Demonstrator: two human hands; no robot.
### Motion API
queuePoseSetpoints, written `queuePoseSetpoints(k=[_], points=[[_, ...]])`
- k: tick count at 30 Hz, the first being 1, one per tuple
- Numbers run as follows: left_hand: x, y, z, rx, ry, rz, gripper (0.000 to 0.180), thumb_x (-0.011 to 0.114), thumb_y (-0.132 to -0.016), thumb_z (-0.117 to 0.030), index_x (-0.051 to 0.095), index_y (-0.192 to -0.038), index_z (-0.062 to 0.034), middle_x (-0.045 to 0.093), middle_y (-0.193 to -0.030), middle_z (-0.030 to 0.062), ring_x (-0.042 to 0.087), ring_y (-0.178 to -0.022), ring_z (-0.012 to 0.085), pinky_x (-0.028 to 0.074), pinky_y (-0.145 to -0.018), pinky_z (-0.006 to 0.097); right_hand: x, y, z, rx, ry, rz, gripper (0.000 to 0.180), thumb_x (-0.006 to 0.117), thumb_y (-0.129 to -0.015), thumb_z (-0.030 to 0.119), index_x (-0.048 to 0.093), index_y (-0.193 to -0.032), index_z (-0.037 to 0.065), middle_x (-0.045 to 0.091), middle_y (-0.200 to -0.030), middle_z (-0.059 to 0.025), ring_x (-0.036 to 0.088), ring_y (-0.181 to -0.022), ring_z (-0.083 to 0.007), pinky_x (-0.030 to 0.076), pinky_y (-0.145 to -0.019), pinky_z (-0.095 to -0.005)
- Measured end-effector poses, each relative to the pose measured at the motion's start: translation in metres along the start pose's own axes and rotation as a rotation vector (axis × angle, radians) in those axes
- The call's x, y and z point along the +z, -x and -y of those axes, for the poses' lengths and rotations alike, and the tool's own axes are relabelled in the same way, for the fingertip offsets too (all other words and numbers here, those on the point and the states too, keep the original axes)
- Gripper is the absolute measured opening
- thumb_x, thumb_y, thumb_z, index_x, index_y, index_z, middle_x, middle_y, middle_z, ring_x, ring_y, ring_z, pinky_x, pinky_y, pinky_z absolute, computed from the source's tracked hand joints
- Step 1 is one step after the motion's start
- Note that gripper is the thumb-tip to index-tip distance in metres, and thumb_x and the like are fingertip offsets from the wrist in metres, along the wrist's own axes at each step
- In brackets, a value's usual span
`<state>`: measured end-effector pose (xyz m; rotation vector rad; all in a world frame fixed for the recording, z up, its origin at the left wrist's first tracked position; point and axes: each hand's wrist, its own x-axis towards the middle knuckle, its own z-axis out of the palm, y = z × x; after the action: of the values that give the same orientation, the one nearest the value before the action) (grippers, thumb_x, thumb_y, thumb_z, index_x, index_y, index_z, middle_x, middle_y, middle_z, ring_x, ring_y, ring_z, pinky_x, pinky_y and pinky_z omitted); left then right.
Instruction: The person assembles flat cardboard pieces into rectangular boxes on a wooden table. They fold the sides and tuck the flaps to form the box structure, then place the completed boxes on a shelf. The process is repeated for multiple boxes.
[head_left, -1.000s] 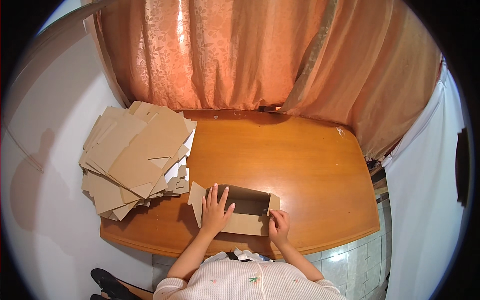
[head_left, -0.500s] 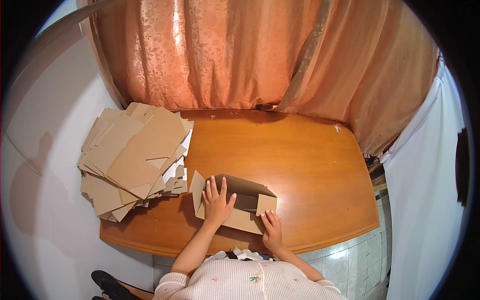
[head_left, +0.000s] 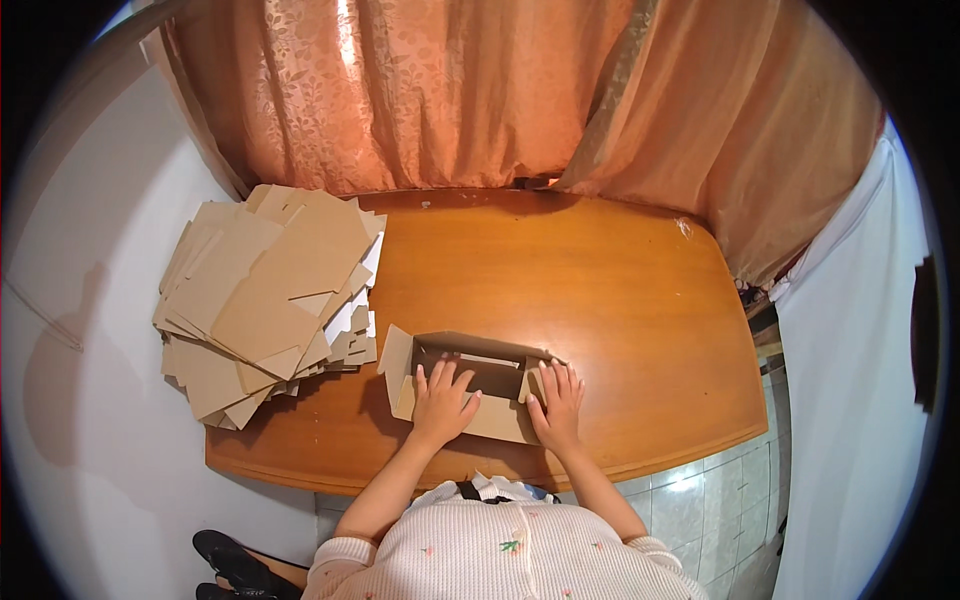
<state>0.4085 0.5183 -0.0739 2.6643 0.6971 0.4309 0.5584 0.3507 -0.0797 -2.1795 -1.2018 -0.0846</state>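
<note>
A brown cardboard box point(head_left: 497, 421), open at the top, lies near the front edge of the table. Its left end flap point(head_left: 396, 356) stands outward. My left hand point(head_left: 442, 404) reaches over the near wall with its fingers spread and their tips inside the box. At the box's right end, my right hand point(head_left: 560, 408) rests against the end panel point(head_left: 533, 380), fingers stretched out. The outer face of that end is hidden under the right hand.
A tall, uneven pile of flat cardboard blanks point(head_left: 285, 285) fills the left side of the wooden table point(head_left: 570, 270). Orange curtains point(head_left: 430, 95) hang behind the far edge. A white wall point(head_left: 110, 330) borders the left, and a white cloth point(head_left: 850, 330) hangs at right.
My right hand has moved up from the near right corner onto the box's right end, and that end panel stands more upright. My left fingers have come down from the far wall into the box.
</note>
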Motion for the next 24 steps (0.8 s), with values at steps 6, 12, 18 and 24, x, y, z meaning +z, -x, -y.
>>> queuePoseSetpoints(k=[6,12,18,24], points=[[-0.004,0.001,0.0,0.105,0.038,-0.033,0.028,0.066,-0.081,-0.032,0.067,-0.097,-0.0083,0.054,-0.117,0.0151,0.044,-0.123,0.0325,0.018,-0.11,0.061,0.018,-0.004,-0.012,0.078,-0.125,-0.155,0.083,0.068,-0.084,0.024,0.019,-0.147,0.002,0.013,-0.148,-0.0316,0.014,-0.137,-0.0474,0.016,-0.111,-0.0542],[0.0,0.001,0.0,0.156,0.045,-0.182,0.026,0.069,-0.079,-0.033,0.066,-0.092,-0.0096,0.053,-0.103,0.0117,0.049,-0.108,0.0297,0.02,-0.109,0.058,0.022,-0.008,-0.019,0.158,-0.145,-0.085,0.091,0.07,-0.08,0.025,0.014,-0.147,-0.002,0.014,-0.147,-0.0315,0.015,-0.137,-0.0461,0.016,-0.112,-0.053],[0.001,0.002,0.001,0.17,0.031,-0.181,0.027,0.068,-0.08,-0.034,0.066,-0.092,-0.0097,0.051,-0.103,0.0117,0.047,-0.109,0.0303,0.02,-0.11,0.057,0.018,-0.01,-0.014,0.171,-0.068,-0.048,0.09,0.072,-0.077,0.025,0.02,-0.147,0.006,0.017,-0.146,-0.0306,0.02,-0.135,-0.0462,0.02,-0.11,-0.0542],[0.002,0.003,0.004,0.173,0.032,-0.128,0.03,0.068,-0.08,-0.035,0.066,-0.093,-0.0083,0.052,-0.11,0.0139,0.044,-0.114,0.0323,0.018,-0.111,0.057,0.009,-0.015,-0.005,0.252,0.01,0.025,0.092,0.076,-0.071,0.03,0.025,-0.146,0.011,0.018,-0.146,-0.0286,0.019,-0.136,-0.0456,0.018,-0.107,-0.0621]])
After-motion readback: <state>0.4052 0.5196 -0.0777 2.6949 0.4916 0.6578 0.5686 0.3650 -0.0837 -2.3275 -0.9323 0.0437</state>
